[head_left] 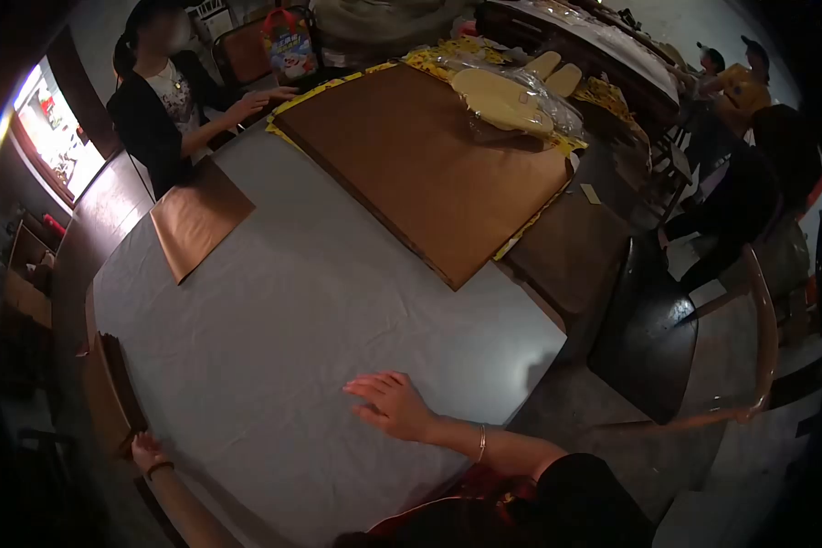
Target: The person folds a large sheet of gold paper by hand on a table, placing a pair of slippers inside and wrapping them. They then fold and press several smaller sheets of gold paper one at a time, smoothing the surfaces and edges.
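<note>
A wide grey sheet [247, 320] with faint creases covers the table. Over its front part, my right hand [391, 404] is open, palm down with fingers stretched to the left, a bracelet on the wrist. My left hand [148, 452] is at the table's left edge, its fingers closed at the near corner of a folded stack of brown sheets [114, 397]. A large brown sheet [429, 164] lies at the back with yellow patterned material [388, 68] along its edges. At the back left, a smaller brown piece [201, 219] hangs over the edge.
Across the table at the left, a person [169, 100] rests a hand near the large sheet. Plastic-wrapped cream slippers [502, 102] lie on its far corner. A dark-backed chair [648, 333] stands at the right. Other people [749, 87] are at the far right.
</note>
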Tool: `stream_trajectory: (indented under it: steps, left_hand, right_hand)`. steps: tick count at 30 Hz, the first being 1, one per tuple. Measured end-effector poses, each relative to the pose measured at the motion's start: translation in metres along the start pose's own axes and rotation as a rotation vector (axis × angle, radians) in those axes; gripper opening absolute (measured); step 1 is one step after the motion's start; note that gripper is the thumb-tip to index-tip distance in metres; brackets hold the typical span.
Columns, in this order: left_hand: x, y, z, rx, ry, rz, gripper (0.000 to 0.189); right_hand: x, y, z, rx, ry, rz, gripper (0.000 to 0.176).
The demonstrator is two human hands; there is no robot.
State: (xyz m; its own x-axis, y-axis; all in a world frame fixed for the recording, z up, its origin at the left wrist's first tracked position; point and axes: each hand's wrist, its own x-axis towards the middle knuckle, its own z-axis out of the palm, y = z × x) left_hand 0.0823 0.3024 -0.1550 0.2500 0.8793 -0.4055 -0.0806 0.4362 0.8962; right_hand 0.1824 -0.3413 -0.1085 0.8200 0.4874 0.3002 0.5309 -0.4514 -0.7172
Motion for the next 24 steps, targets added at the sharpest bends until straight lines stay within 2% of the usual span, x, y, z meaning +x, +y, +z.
stream_trajectory:
  steps: [2, 4, 6, 8, 10, 12, 13, 15, 16, 18, 24]
  left_hand:
    - [-0.073, -0.040, 0.057, -0.065, -0.130, 0.195, 0.029]
    - [-0.165, -0.060, 0.119, -0.014, -0.213, 0.165, 0.031]
    - [-0.211, -0.088, 0.154, 0.060, -0.390, 0.116, 0.031]
    - [-0.265, -0.110, 0.189, 0.161, -0.524, 0.142, 0.029]
    - [-0.301, -0.135, 0.217, 0.242, -0.701, 0.151, 0.022]
    - [-0.341, -0.156, 0.243, 0.284, -0.894, 0.214, 0.017]
    - [-0.363, -0.162, 0.256, 0.346, -0.928, 0.250, 0.016]
    - [-0.402, -0.173, 0.284, 0.424, -0.983, 0.263, 0.015]
    - [-0.417, -0.180, 0.296, 0.442, -1.007, 0.238, 0.015]
    - [-0.430, -0.201, 0.318, 0.482, -1.069, 0.309, 0.015]
    - [-0.473, -0.236, 0.372, 0.505, -1.162, 0.340, 0.017]
  right_hand:
    - [0.002, 0.003, -0.006, 0.057, -0.031, 0.016, 0.031]
    - [0.007, 0.006, -0.016, 0.120, -0.065, 0.020, 0.030]
    - [0.022, 0.016, -0.049, 0.370, 0.013, 0.079, 0.029]
    - [0.038, 0.041, -0.087, 0.121, 0.114, 0.006, 0.029]
    - [0.052, 0.079, -0.115, 0.022, 0.258, -0.048, 0.030]
    - [0.064, 0.113, -0.147, -0.073, 0.229, 0.010, 0.038]
    - [0.068, 0.125, -0.161, -0.066, 0.216, 0.000, 0.038]
    - [0.074, 0.146, -0.184, -0.416, 0.148, 0.030, 0.047]
    - [0.074, 0.154, -0.191, -0.407, 0.134, 0.025, 0.047]
    - [0.072, 0.165, -0.200, -0.419, -0.020, 0.189, 0.051]
    - [0.069, 0.181, -0.205, -0.253, -0.024, 0.188, 0.049]
